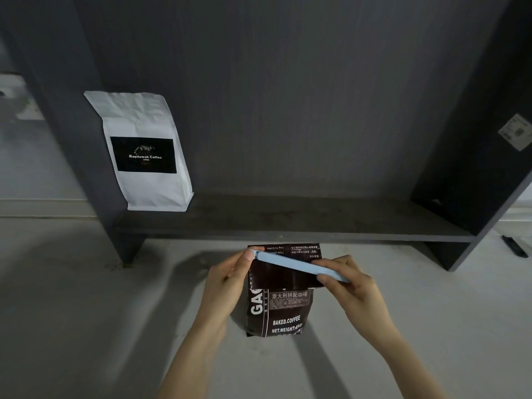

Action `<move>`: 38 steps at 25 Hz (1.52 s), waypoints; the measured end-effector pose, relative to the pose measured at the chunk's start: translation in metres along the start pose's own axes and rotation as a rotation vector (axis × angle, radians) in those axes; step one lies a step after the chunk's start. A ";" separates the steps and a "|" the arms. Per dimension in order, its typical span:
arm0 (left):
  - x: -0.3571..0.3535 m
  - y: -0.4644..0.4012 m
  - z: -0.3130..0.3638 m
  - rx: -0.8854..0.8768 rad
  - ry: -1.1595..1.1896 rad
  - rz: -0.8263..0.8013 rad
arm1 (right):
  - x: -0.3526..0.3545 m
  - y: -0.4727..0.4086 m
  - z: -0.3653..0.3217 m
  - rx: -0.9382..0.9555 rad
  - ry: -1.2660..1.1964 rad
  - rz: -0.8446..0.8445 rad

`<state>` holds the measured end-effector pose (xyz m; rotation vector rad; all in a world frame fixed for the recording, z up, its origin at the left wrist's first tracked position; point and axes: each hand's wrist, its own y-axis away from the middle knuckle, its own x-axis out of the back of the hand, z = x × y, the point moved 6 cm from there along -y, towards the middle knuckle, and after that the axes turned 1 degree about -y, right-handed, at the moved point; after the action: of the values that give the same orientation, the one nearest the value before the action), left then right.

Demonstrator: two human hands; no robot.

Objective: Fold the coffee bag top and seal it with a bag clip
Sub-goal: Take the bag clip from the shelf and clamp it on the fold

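Note:
A dark brown coffee bag [277,312] with white print stands upright on the pale floor in front of me. Its top is folded over toward me. A long light-blue bag clip [290,264] lies slanted across the folded part, higher at the left. My left hand [227,280] pinches the clip's left end between thumb and fingers. My right hand [349,286] grips the clip's right end, fingers wrapped over it. Whether the clip's two arms are latched is hidden by my fingers.
A dark grey shelf unit [288,226] stands just behind the bag, with its low board near floor level. A white coffee bag with a black label [144,154] leans at the shelf's left end. A small dark object [515,246] lies on the floor at far right.

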<state>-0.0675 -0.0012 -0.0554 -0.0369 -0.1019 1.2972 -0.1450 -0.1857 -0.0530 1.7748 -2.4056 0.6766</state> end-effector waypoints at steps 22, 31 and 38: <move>0.000 -0.001 -0.007 0.029 0.102 0.104 | 0.011 0.009 -0.002 -0.065 -0.065 -0.070; -0.001 -0.001 -0.008 0.037 0.120 0.076 | 0.020 0.014 -0.002 -0.084 -0.258 0.045; -0.001 -0.002 -0.007 -0.014 0.055 -0.013 | 0.061 0.013 0.008 -0.110 -0.430 0.284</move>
<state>-0.0649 -0.0030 -0.0623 -0.0844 -0.0640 1.2813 -0.1752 -0.2404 -0.0446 1.6919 -2.9450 0.1812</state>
